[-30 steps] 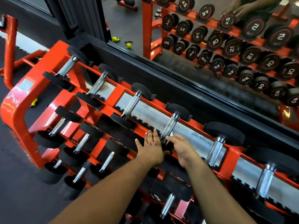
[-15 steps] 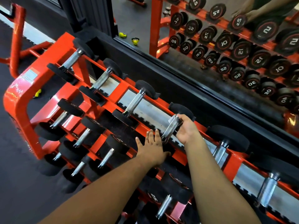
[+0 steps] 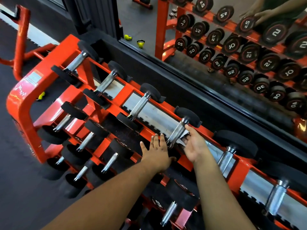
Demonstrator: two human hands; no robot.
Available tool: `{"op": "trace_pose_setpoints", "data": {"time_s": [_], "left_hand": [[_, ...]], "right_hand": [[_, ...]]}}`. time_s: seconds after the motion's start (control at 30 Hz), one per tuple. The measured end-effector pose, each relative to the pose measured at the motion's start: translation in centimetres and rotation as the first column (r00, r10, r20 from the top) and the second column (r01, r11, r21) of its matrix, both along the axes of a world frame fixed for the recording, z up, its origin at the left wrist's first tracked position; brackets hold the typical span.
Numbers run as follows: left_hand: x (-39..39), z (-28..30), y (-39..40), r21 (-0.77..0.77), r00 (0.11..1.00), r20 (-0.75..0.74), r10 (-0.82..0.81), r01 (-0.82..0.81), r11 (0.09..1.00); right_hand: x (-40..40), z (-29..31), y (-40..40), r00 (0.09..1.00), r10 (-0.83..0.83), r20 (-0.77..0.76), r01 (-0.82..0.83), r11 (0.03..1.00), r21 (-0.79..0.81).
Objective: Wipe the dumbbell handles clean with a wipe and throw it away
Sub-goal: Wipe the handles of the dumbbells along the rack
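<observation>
Handle (image 3: 176, 133): knurled steel bar of the fourth dumbbell from the left end of the rack's top row, running from the front rail up to the back rail. It looks stiff and grippy, so I'd expect the wipe to drag rather than slide.
Dumbbell: black heads at both ends of the bar; probably heavy enough to stay put in its cradle while you rub.
Wipe (image 3: 182, 141): a thin pale sheet shows between the handle and your right fingers. Likely soft, limp and light, and the knurling may snag or bunch it.
Right hand (image 3: 196, 146): palm up beside the handle, fingers (image 3: 191, 130) reaching under and around the bar with the wipe against it. Grasping the wipe to the bar, as far as you can see.
Left hand (image 3: 157, 151): released, fingers straight and flat on the near head at the front rail, bracing it.
Where to hold: wrap the wipe round mid-bar, away from the chrome collars, and keep the left palm on the head.
Rack (image 3: 21, 103): orange, with more handles along every row, which I judge not yet wiped.
Bin: none in view.
</observation>
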State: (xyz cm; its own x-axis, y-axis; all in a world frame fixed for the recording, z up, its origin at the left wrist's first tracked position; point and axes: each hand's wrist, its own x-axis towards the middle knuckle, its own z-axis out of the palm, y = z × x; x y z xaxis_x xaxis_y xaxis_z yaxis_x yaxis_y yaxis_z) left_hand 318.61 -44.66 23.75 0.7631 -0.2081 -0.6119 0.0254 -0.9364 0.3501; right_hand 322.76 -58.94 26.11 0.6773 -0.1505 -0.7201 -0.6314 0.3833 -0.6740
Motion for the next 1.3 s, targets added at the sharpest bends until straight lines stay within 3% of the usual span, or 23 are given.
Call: {"op": "trace_pose_setpoints", "data": {"time_s": [0.53, 0.67, 0.83, 0.93, 1.03, 1.1, 1.13, 1.2, 1.3], "left_hand": [[0.0, 0.2, -0.2, 0.028, 1.0, -0.009, 0.003, -0.003, 1.0], [0.0, 0.0, -0.2, 0.003, 1.0, -0.01, 0.006, -0.006, 1.0], [0.0, 0.2, -0.2, 0.017, 1.0, -0.008, 0.006, -0.006, 1.0], [0.0, 0.5, -0.2, 0.009, 1.0, -0.012, 0.006, -0.005, 1.0], [0.0, 0.3, -0.1, -0.011, 1.0, -0.001, 0.016, -0.016, 1.0], [-0.1, 0.2, -0.1, -0.022, 1.0, 0.004, 0.025, -0.024, 0.999], [-0.1, 0.3, -0.1, -0.02, 1.0, 0.003, 0.022, -0.022, 1.0], [-0.2, 0.4, -0.1, -0.012, 1.0, 0.002, 0.01, -0.01, 1.0], [-0.1, 0.4, 0.0, -0.015, 1.0, 0.004, 0.016, -0.016, 1.0]], "right_hand": [[-0.2, -1.0, 2.0, 0.981, 0.145, -0.128, -0.153, 0.987, -0.056], [-2.0, -1.2, 0.6, 0.98, 0.179, -0.087, -0.183, 0.982, -0.044], [-1.3, -1.5, 1.4, 0.96, 0.244, -0.137, -0.261, 0.957, -0.128], [-1.4, -2.1, 1.7, 0.97, 0.207, -0.125, -0.225, 0.963, -0.149], [-2.1, -2.6, 1.5, 0.995, 0.101, 0.005, -0.094, 0.949, -0.302], [-2.0, -2.3, 1.8, 0.972, 0.195, 0.13, -0.088, 0.818, -0.569], [-2.0, -1.8, 2.1, 0.941, 0.312, 0.131, -0.129, 0.688, -0.714], [-2.2, -1.4, 2.4, 0.844, 0.534, -0.037, -0.248, 0.328, -0.911], [-3.6, -2.4, 1.1, 0.618, 0.71, -0.338, -0.332, -0.153, -0.931]]}}
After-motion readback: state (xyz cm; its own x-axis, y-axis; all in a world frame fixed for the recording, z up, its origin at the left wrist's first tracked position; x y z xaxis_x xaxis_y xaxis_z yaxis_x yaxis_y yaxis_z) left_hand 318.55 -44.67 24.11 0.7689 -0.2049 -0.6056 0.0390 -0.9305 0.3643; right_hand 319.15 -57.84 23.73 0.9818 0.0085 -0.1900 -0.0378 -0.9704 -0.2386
